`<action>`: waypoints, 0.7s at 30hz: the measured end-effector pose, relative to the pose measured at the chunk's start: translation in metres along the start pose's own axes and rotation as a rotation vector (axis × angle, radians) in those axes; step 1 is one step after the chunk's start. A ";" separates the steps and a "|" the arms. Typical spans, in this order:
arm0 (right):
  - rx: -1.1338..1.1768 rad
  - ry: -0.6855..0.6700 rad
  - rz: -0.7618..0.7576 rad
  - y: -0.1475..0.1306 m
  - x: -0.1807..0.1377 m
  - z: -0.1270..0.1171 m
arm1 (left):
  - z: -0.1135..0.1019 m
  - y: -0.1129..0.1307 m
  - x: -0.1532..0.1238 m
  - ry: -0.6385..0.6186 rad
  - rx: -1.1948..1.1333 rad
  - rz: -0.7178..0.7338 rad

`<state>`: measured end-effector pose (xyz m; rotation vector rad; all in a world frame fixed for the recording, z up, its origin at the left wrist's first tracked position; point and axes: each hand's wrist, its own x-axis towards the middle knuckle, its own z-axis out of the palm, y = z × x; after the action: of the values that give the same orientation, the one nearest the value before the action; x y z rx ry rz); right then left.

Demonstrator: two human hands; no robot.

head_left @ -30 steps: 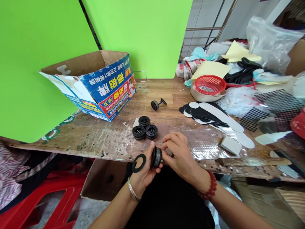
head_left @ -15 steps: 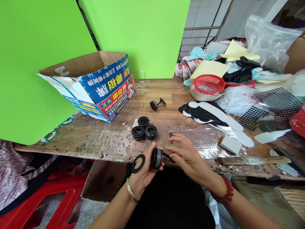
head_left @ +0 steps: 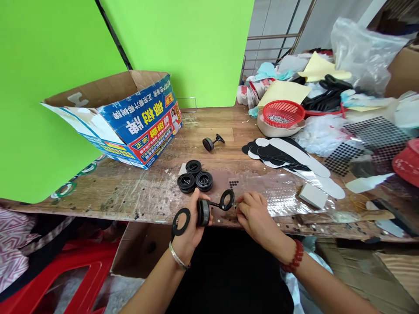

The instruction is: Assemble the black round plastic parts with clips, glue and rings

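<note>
My left hand (head_left: pixel 191 226) grips a black round knob part (head_left: pixel 203 212) in front of the wooden bench (head_left: pixel 137 187). A thin stem with a ring end (head_left: pixel 226 200) sticks out of that part to the right. A flat black ring (head_left: pixel 181 222) hangs at the left hand's lower fingers. My right hand (head_left: pixel 255 213) rests on the bench edge just right of the ring end, fingers curled in a pinch; what they hold is too small to see. Three black round parts (head_left: pixel 194 176) sit clustered on the bench beyond my hands.
An open blue and red cardboard box (head_left: pixel 131 117) lies at the back left. Another knob with a stem (head_left: pixel 211 142) lies mid-bench. Black and white insoles (head_left: pixel 288 157), a red basket (head_left: pixel 283 114), a sheet of black dots (head_left: pixel 369 139) and plastic bags crowd the right. A red stool (head_left: pixel 49 279) stands below left.
The stem with its ring end now sticks out of the knob part. My right hand has drawn away from the part and dropped onto the bench edge, fingers pinched.
</note>
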<state>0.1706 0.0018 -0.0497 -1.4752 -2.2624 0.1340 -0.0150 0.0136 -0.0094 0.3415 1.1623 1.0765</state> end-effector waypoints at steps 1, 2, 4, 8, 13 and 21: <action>-0.033 -0.012 0.000 -0.002 0.002 -0.001 | 0.000 0.000 0.000 0.008 -0.003 0.002; -0.074 -0.022 -0.003 -0.004 0.002 -0.001 | 0.000 0.000 0.001 0.016 -0.007 0.004; -0.169 -0.024 -0.024 -0.007 0.002 -0.001 | -0.001 0.000 0.001 0.032 -0.020 0.020; -0.223 0.078 -0.077 -0.013 -0.005 0.000 | -0.004 -0.001 0.000 0.055 -0.049 0.086; 0.146 0.331 -0.035 -0.021 -0.002 -0.009 | -0.005 -0.006 -0.003 0.043 -0.034 0.145; 0.144 0.247 -0.022 -0.021 0.008 -0.002 | -0.003 -0.009 -0.005 0.108 -0.025 0.175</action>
<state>0.1515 -0.0005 -0.0388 -1.3150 -2.0267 0.0996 -0.0125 0.0044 -0.0143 0.3748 1.2306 1.2739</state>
